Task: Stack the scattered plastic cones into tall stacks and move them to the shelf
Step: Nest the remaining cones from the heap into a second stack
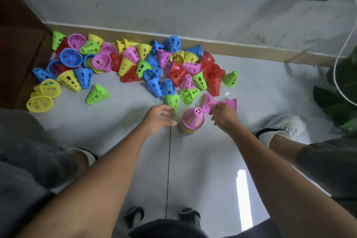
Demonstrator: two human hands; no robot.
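Several perforated plastic cones in red, blue, yellow, green and pink lie scattered in a pile (135, 63) on the grey floor along the wall. A short stack of cones (190, 121), topped by a pink one, stands upright between my hands. My left hand (158, 118) is just left of the stack, its fingers curled on the narrow end of a green cone (172, 99). To the right of the stack, my right hand (224, 116) pinches a pink cone (230, 103). Another pink cone (208, 101) lies beside it.
A beige baseboard (241, 48) and a grey wall close off the far side. Dark wooden furniture (17, 48) stands at the left. At the right are a leafy plant (340, 98) and a white cable (340, 60). My knees and a white shoe (284, 125) flank the stack.
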